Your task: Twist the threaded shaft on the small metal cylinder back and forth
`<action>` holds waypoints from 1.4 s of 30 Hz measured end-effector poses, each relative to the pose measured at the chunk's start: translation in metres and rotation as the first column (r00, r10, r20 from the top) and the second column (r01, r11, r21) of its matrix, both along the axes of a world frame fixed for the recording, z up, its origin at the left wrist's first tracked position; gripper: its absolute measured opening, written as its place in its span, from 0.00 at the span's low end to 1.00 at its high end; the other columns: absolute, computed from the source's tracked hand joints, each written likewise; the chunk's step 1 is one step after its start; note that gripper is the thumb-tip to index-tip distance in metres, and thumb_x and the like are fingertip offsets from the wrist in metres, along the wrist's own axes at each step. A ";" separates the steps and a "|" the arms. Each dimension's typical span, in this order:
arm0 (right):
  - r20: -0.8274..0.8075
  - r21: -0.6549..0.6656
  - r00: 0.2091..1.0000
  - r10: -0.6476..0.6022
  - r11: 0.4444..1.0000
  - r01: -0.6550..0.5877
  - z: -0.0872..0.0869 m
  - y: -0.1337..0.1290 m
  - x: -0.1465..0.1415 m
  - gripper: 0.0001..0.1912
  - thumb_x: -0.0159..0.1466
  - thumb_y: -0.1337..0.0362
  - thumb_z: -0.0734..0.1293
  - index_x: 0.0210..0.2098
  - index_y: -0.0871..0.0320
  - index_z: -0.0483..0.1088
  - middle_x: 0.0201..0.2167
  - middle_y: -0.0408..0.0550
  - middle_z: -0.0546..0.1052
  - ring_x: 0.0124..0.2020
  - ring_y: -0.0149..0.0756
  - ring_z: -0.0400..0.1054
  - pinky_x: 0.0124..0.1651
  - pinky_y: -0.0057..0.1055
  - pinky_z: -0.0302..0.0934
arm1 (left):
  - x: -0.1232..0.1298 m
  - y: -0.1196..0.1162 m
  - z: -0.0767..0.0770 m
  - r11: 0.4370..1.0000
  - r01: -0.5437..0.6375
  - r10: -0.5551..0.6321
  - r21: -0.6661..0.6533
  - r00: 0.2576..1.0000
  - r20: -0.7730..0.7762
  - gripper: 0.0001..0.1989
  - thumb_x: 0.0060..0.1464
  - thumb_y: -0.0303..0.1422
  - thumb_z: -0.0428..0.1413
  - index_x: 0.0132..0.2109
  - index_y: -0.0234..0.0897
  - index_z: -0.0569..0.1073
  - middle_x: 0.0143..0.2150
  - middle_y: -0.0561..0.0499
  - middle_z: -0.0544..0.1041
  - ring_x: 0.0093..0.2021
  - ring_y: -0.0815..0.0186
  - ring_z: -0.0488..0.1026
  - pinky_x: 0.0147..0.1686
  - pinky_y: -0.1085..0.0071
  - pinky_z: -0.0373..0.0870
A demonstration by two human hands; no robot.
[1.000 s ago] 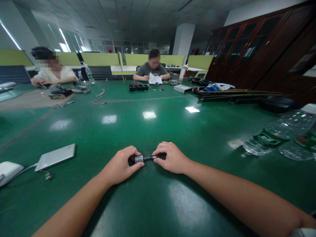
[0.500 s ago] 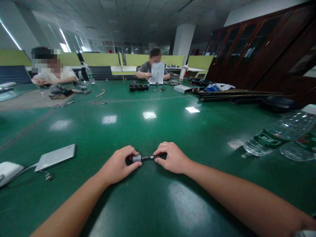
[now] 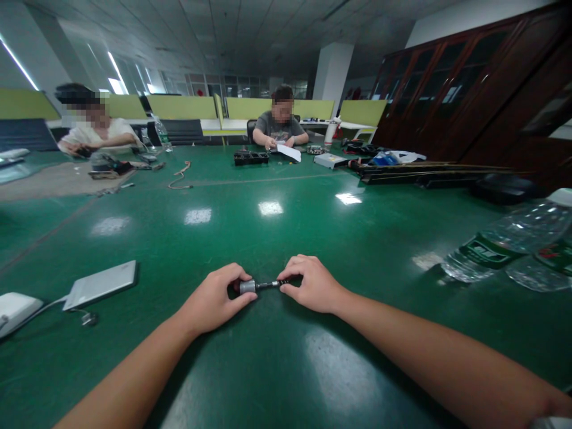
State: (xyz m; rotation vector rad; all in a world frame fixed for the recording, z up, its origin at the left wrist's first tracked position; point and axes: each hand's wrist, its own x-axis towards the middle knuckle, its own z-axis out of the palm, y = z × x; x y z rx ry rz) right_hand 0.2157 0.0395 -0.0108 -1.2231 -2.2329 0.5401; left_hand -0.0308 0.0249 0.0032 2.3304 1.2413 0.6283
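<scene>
Room, head view: from my remote seat I see an office with yellow-green partitions [image 3: 183,108] behind and dark wooden cabinets [image 3: 440,89] at right.
Table: one green tabletop [image 3: 268,238], glossy, with light patches reflected on it.
Piece in hand: one grey metal cylinder [image 3: 247,287] with a thin dark shaft [image 3: 265,285], lying sideways between the two hands, near the table's middle.
Left hand: my left hand [image 3: 218,298] pinches the cylinder between thumb and fingers.
Right hand: my right hand [image 3: 313,286] pinches the shaft's far end; its fingertips hide part of it.
Left side: one flat silver slab [image 3: 102,285]; near it, a white box [image 3: 16,311].
Right side: two clear bottles [image 3: 494,245], green labels, overlapping in my view.
Far side: a person in grey [image 3: 279,125] with white paper [image 3: 289,153]; a black tray [image 3: 251,158] nearby.
Far left: a person in white [image 3: 120,131].
</scene>
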 end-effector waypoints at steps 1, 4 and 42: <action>-0.011 0.002 1.000 0.018 1.000 -0.018 0.000 0.000 0.000 0.06 0.56 0.67 0.73 0.35 0.53 0.80 0.33 0.45 0.79 0.38 0.37 0.69 0.45 0.37 0.60 | 0.000 0.000 0.000 1.000 0.000 0.000 0.000 1.000 0.002 0.10 0.56 0.38 0.59 0.40 0.37 0.72 0.37 0.50 0.75 0.35 0.63 0.72 0.37 0.68 0.68; -0.069 0.006 0.995 0.077 0.997 -0.077 0.001 -0.002 -0.002 0.09 0.57 0.68 0.73 0.38 0.55 0.79 0.34 0.46 0.80 0.38 0.37 0.70 0.45 0.36 0.61 | -0.001 -0.001 -0.001 1.000 0.006 -0.006 0.002 1.000 0.008 0.09 0.55 0.37 0.60 0.40 0.37 0.72 0.37 0.50 0.74 0.36 0.63 0.72 0.37 0.68 0.68; -0.055 0.005 0.975 0.215 0.977 -0.215 -0.001 -0.002 -0.008 0.08 0.59 0.67 0.72 0.39 0.58 0.78 0.35 0.48 0.80 0.39 0.37 0.69 0.45 0.34 0.62 | 0.011 -0.002 0.000 0.999 0.046 -0.045 -0.027 0.999 0.013 0.08 0.56 0.36 0.59 0.40 0.37 0.71 0.35 0.51 0.72 0.35 0.64 0.70 0.35 0.69 0.66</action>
